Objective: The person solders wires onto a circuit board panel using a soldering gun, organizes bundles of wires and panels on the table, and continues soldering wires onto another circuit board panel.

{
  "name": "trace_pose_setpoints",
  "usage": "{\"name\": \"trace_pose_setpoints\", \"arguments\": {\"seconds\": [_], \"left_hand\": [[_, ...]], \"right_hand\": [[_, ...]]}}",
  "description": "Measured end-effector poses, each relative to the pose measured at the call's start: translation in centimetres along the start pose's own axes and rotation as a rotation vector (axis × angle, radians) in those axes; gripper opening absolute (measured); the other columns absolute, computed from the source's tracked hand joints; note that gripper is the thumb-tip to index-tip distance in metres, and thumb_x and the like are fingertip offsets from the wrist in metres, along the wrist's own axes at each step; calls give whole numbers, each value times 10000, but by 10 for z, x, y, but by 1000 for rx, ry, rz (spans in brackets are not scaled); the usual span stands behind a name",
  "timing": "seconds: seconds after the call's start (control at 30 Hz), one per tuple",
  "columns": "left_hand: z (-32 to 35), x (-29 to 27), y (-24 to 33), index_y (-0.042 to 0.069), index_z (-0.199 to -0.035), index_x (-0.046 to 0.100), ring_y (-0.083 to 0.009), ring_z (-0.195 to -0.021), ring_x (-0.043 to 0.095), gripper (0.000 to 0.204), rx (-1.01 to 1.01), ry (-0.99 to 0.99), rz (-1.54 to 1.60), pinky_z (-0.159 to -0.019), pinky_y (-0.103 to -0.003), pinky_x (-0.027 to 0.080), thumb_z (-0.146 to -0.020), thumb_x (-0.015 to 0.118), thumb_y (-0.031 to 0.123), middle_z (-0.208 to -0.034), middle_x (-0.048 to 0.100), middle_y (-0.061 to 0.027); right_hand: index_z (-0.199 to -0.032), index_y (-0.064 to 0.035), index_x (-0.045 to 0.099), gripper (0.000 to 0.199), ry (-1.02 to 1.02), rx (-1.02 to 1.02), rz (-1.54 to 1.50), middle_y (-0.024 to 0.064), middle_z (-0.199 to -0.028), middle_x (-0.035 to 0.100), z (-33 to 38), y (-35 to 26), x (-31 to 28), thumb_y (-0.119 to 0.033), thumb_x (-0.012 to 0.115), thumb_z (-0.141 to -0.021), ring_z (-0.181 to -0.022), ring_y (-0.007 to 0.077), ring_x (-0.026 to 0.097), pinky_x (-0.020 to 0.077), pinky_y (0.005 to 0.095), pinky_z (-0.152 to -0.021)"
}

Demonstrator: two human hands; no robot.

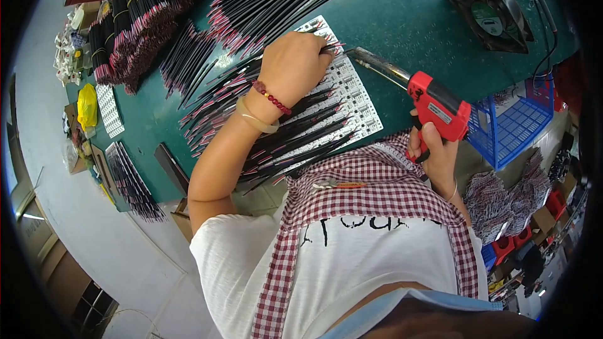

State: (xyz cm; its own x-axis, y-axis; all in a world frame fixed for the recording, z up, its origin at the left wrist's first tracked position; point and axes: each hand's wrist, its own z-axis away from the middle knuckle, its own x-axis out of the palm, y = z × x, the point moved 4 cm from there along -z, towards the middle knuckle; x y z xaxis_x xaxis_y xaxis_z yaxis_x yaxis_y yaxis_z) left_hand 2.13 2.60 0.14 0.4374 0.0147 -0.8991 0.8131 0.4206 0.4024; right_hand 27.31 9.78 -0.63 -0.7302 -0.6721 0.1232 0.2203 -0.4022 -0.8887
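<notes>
Head view, from where I watch remotely: the left hand (295, 63) curls down over the far edge of a white circuit board panel (352, 97), fingers bent and pinching at what looks like the end of a black-and-red wire (317, 97), though the fingertips themselves are hidden behind the knuckles. The right hand (436, 150) is clenched round the grip of a red soldering gun (436, 103), its metal barrel aimed left and far, with the tip just beside the left hand's fingers. More wires lie fanned across the panel, reaching from its near edge out to the left. I judge the step in hand to be joining one wire end to the board: wire placed, iron brought up to it. The next move, as I read it, calls for a steady left hand and a fine touch of the tip onto the pad.

Farther out, bundled wire stock (138, 19) is heaped at the far left of the green table (408, 12). A black fan (493, 9) sits at the far right, and a blue plastic basket (512, 122) stands to the right of the gun.
</notes>
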Motion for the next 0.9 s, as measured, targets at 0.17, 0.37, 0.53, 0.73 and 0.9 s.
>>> {"name": "trace_pose_setpoints", "arguments": {"seconds": [0.17,0.37,0.53,0.73,0.9], "left_hand": [[-1,2,-1,27,-776,675,-355,-658,594,219,-9,-13,8,-614,-437,465,-781,609,236,-679,616,-178],[-2,1,-1,31,-778,676,-355,-645,596,229,5,3,5,-603,-438,467,-784,611,250,-660,610,-179],[-1,2,-2,33,-787,679,-354,-643,596,229,-16,-17,1,-598,-436,468,-784,610,252,-656,611,-178],[-1,2,0,22,-777,672,-358,-652,595,238,5,-6,2,-602,-438,468,-782,611,252,-669,610,-185],[5,0,3,-5,-815,636,-373,-677,587,234,44,-28,2,-624,-448,457,-825,576,221,-698,607,-194]], "right_hand": [[-1026,18,509,262,1,8,9,64,-586,490,1,7,-2,-219,496,-915,-457,108,448,379,240,-439],[-1062,33,519,268,33,3,-39,51,-583,497,4,4,0,-188,502,-911,-471,102,457,375,236,-455],[-1093,47,533,274,52,-25,-138,45,-580,506,5,2,-2,-151,501,-906,-483,96,465,369,231,-467],[-1126,32,492,337,19,-11,-30,62,-586,487,6,7,0,-234,493,-920,-456,100,422,370,245,-446],[-1096,49,522,287,76,-63,-161,56,-579,512,6,2,-7,-163,493,-906,-477,105,472,368,232,-456]]}}
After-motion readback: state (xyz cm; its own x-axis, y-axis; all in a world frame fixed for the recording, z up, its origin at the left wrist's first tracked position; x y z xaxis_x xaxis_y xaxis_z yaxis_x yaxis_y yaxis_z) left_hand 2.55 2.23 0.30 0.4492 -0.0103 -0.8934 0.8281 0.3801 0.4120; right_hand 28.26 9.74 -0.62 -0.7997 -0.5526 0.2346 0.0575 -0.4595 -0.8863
